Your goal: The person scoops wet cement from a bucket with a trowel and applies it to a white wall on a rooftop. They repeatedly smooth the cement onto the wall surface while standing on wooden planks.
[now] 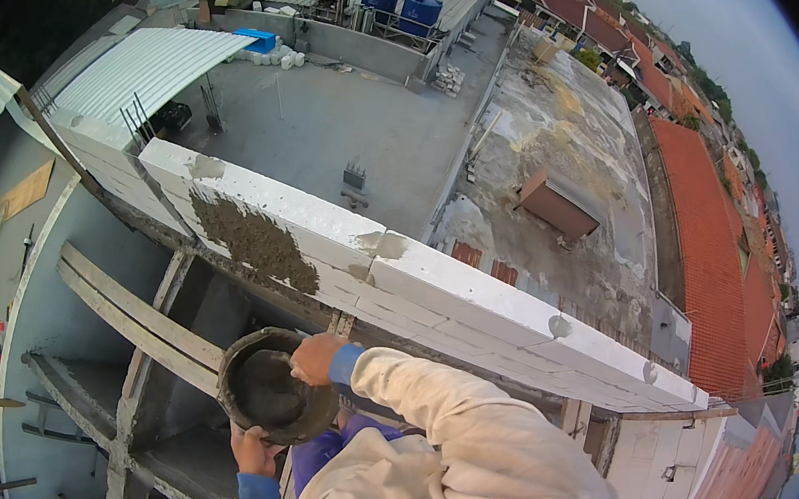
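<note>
Between both hands I hold a round dark bucket [309,417], tilted so that its mouth faces left, with wet grey mortar [272,386] inside. My right hand [313,357] is closed over the upper rim. At the lower rim, my left hand [253,454] grips the bucket from beneath. Ahead of me runs a wall of white blocks [455,287], with a rough patch of dark mortar [255,239] spread on its near face. Smaller grey dabs mark the block joints along its top.
Wooden planks [138,316] reach leftward from the bucket, over a deep drop between concrete beams [77,399]. Thin steel rods [139,119] stick up at the wall's left end. Beyond the wall lie a flat grey roof [313,137] and two blue water tanks [419,12].
</note>
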`<act>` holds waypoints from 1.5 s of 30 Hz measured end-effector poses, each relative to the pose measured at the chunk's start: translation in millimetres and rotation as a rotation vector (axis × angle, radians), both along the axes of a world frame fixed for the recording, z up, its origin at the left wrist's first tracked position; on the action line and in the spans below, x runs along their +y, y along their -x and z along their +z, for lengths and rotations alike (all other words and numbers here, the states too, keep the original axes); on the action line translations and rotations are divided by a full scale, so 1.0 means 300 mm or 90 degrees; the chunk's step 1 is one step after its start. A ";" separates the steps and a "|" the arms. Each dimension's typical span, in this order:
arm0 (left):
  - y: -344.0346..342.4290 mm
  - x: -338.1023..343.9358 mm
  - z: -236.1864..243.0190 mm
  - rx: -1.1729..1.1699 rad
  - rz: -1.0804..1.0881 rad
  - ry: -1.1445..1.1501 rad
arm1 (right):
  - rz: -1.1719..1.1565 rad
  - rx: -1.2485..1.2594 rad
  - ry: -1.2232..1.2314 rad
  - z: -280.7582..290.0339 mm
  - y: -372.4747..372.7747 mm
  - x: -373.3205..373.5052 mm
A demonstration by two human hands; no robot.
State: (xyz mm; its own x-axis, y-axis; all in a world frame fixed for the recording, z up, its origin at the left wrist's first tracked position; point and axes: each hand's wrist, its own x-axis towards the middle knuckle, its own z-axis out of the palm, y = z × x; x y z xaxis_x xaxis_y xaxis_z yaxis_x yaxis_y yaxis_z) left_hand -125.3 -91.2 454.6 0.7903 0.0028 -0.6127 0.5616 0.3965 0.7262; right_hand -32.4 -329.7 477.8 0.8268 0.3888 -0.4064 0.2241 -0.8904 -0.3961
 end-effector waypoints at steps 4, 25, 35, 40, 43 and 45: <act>-0.034 -0.020 -0.010 -0.022 -0.025 0.040 | 0.098 0.120 0.039 -0.013 0.032 -0.051; -0.087 -0.098 -0.022 0.020 -0.098 0.011 | 0.047 0.068 0.106 0.108 -0.008 -0.075; -0.109 -0.121 -0.025 -0.070 -0.052 -0.003 | 0.040 0.106 0.277 0.046 -0.232 -0.050; -0.141 -0.121 0.021 -0.060 -0.048 0.037 | 0.171 0.277 0.234 0.051 -0.239 -0.186; -0.113 -0.128 0.055 -0.015 -0.010 0.098 | 0.031 0.383 0.068 0.047 -0.117 -0.185; -0.094 -0.130 0.064 0.012 0.015 0.114 | -0.127 0.421 -0.044 0.033 -0.028 -0.156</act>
State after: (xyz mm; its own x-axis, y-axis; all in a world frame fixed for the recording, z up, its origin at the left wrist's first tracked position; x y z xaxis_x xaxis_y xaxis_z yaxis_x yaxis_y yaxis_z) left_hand -97.0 -130.2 473.7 0.7793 -0.0895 -0.6202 0.5641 0.5313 0.6321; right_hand -24.1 -376.4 487.8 0.4726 0.2986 -0.8291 -0.2496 -0.8570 -0.4509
